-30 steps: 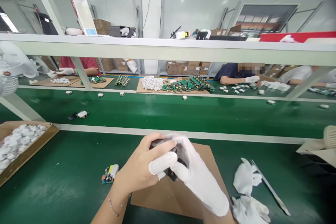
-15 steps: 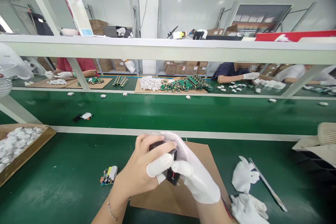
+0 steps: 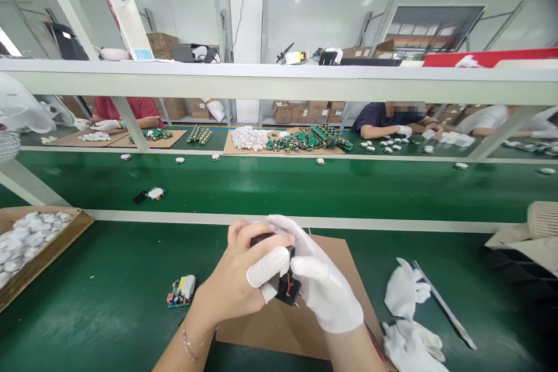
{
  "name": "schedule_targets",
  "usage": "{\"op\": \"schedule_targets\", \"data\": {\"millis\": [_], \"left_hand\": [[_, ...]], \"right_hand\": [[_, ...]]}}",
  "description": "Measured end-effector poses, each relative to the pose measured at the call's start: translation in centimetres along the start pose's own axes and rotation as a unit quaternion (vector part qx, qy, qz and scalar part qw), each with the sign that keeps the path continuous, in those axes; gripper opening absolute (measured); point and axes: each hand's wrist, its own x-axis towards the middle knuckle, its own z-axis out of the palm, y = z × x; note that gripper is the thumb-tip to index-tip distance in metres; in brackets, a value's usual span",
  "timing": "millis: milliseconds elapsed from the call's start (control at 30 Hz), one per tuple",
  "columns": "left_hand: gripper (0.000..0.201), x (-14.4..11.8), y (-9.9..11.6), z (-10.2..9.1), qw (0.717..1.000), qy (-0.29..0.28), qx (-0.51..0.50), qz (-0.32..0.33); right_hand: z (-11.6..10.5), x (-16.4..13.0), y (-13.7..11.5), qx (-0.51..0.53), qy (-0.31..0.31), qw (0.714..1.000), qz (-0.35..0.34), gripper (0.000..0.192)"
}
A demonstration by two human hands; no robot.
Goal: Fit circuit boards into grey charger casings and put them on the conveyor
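Note:
Between my hands is a small black plastic housing point(image 3: 288, 289) with a red wire showing in its open end. My left hand point(image 3: 244, 270), bare apart from a white cover on the thumb, wraps its fingers over the housing. My right hand point(image 3: 325, 279), in a white glove, cups the far right side, its thumb near the wire end. Fingers hide most of the housing. Beneath both hands lies a brown cardboard sheet point(image 3: 279, 331). To the left, a small circuit board point(image 3: 181, 292) with a white and yellow part rests on the green bench.
White gloves point(image 3: 403, 290) and a metal strip point(image 3: 444, 305) lie at right. A cardboard box point(image 3: 52, 261) of white parts stands left. Beyond a pale rail point(image 3: 209, 219), a green belt point(image 3: 244, 186) carries several white pieces. Co-workers point(image 3: 383, 122) sit across, behind heaped circuit boards point(image 3: 311, 139).
My right thumb has lifted slightly off the housing's wire end, which shows more now. Pieces on the belt have shifted right. A co-worker's gloved hand across the line has moved left.

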Motion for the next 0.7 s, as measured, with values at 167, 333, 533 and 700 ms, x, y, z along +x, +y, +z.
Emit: {"op": "schedule_targets", "data": {"millis": [167, 333, 533, 700], "left_hand": [[0.046, -0.1, -0.1, 0.1, 0.999, -0.021, -0.027, -0.023], [0.061, -0.1, -0.3, 0.1, 0.992, -0.036, -0.095, -0.07], [0.069, 0.0, -0.5, 0.1, 0.987, -0.053, -0.129, -0.082], [0.066, 0.0, -0.6, 0.0, 0.988, -0.053, -0.126, -0.07]], "right_hand": [[1.3, -0.2, 0.2, -0.163, 0.084, 0.982, -0.053, 0.037], [0.8, -0.4, 0.9, -0.228, 0.132, 0.964, -0.044, 0.049], [0.0, -0.2, 0.6, -0.189, 0.087, 0.978, -0.031, 0.046], [1.0, 0.4, 1.0, -0.207, 0.114, 0.97, -0.061, 0.027]]}}
